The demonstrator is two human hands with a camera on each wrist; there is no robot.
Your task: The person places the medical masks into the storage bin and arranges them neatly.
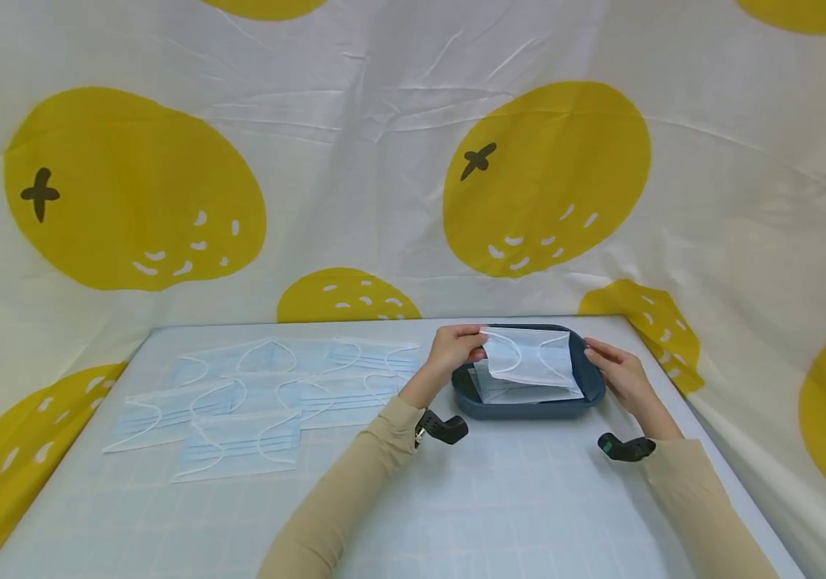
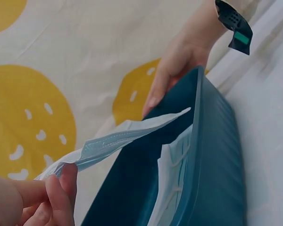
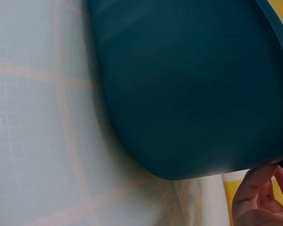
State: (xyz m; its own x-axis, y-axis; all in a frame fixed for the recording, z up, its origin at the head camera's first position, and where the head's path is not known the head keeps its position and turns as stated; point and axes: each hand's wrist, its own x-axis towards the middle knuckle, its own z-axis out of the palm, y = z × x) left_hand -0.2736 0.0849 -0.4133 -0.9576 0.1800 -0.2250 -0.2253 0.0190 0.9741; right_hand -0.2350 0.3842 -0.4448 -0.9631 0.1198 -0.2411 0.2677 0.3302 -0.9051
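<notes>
My left hand (image 1: 449, 354) pinches a light blue pleated face mask (image 1: 532, 354) by its left edge, above a dark blue plastic bin (image 1: 528, 411). In the left wrist view the held mask (image 2: 111, 141) slants across the bin's opening. Another face mask (image 2: 167, 179) stands inside against the bin's wall, and in the head view masks (image 1: 507, 392) show beneath the held one. At the right end my right hand (image 1: 624, 379) grips the bin's rim between thumb and fingers. From the right wrist, the bin's outer wall (image 3: 188, 94) fills most of the view.
Several face masks (image 1: 246, 441) lie spread in overlapping rows on the left of the table (image 1: 499, 498), ear loops loose on top. A white cloth with yellow fruit shapes (image 1: 376, 177) hangs behind the table and along both sides.
</notes>
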